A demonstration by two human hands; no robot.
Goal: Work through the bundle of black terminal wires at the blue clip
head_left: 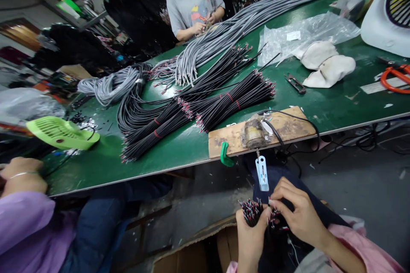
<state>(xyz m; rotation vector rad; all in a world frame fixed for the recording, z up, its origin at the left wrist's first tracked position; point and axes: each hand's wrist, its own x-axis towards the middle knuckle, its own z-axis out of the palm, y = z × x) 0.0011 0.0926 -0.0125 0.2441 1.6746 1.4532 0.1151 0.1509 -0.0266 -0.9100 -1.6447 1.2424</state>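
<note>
Below the table's edge, my left hand (251, 236) is wrapped round a bundle of black wires (252, 212) whose stripped red and white ends point up. My right hand (296, 211) pinches at some of those wire ends, fingers closed on them. Just above hangs a small white tool tip (262, 172), fixed to a taped device (254, 133) on a wooden board (288, 126) that a green clamp (225, 155) holds to the table edge.
The green table (336, 102) carries bundles of black wires (237, 96), grey cables (218, 40), white cloth gloves (326, 66), orange scissors (395, 77), a green fan (60, 133). A person in purple (25, 222) sits at left, another in grey (192, 2) across. A cardboard box (192, 254) sits below.
</note>
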